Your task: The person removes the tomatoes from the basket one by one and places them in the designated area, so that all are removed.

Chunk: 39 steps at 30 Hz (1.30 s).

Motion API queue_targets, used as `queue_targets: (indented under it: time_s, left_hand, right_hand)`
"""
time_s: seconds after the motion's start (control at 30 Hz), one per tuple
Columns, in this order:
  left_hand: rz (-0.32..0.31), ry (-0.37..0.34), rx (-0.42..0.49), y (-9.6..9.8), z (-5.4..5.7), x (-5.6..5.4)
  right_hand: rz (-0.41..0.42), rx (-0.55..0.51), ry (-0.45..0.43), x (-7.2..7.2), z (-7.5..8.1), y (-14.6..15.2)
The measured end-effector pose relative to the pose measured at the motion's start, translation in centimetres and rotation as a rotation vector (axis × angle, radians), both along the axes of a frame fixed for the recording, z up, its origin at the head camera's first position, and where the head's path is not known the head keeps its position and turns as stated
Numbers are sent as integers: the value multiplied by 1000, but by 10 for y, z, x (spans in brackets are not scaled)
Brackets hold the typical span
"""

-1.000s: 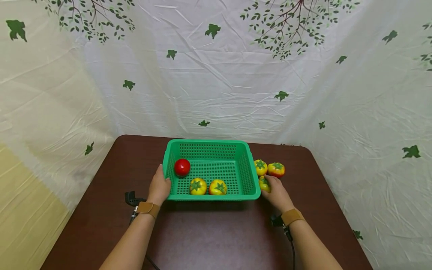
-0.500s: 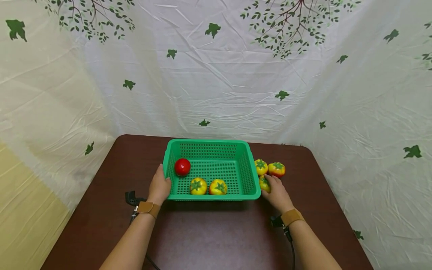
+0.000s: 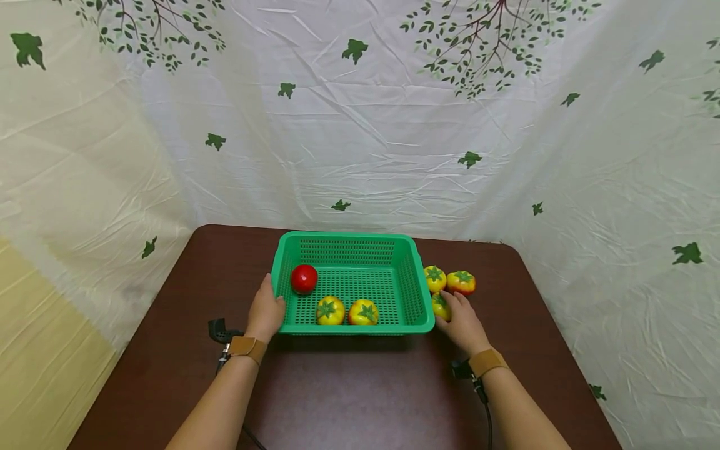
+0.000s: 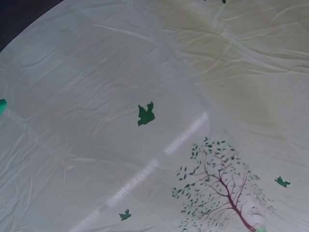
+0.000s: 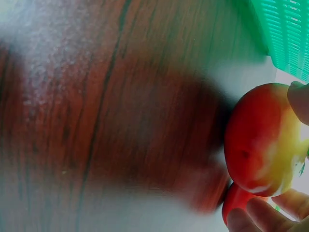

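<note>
Left hand point(image 3: 267, 311) pinches green perforated plastic basket point(image 3: 349, 329) by its left rim, seemingly to steady it; right hand point(image 3: 464, 324) pinches glossy red-and-yellow round fruit point(image 5: 258, 140) just outside the basket's right wall, thumb opposing fingers, likely against rolling.

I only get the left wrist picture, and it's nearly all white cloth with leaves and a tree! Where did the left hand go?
Observer: The left hand is at the left side of a green basket.
Operator: Ooh, what's inside it?
Observer: One shiny red fruit and two yellowish fruits.
Operator: And the other hand?
Observer: The right hand holds a red-and-yellow fruit between thumb and fingers, just outside the basket.
</note>
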<state>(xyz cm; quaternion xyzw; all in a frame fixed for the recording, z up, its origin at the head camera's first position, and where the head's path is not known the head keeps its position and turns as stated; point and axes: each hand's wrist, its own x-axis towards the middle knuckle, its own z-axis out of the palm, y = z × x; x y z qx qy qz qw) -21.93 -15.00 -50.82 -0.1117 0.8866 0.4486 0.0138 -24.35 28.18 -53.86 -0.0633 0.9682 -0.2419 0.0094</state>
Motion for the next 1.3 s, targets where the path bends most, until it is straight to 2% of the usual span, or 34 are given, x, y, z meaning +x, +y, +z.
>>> queue_targets:
  time_s: [0.3, 0.43, 0.6, 0.73, 0.87, 1.07, 1.3]
  left_hand:
    - [-4, 5, -4, 1, 1, 1]
    - [-7, 3, -3, 2, 2, 1]
    - [-7, 2, 0, 2, 3, 1]
    - [-2, 1, 2, 1, 3, 1]
    - [-1, 3, 2, 0, 3, 1]
    - [-2, 3, -2, 1, 2, 1]
    - [-3, 11, -5, 2, 1, 2]
  right_hand:
    - [-11, -20, 10, 2, 3, 3]
    - [-33, -33, 44, 1, 18, 1]
    - [-43, -41, 93, -3, 48, -9]
    - [0, -65, 100, -7, 71, -25]
    - [67, -85, 99, -12, 86, -45]
    - [134, -56, 119, -21, 97, -73]
    - [185, -51, 99, -26, 100, -98]
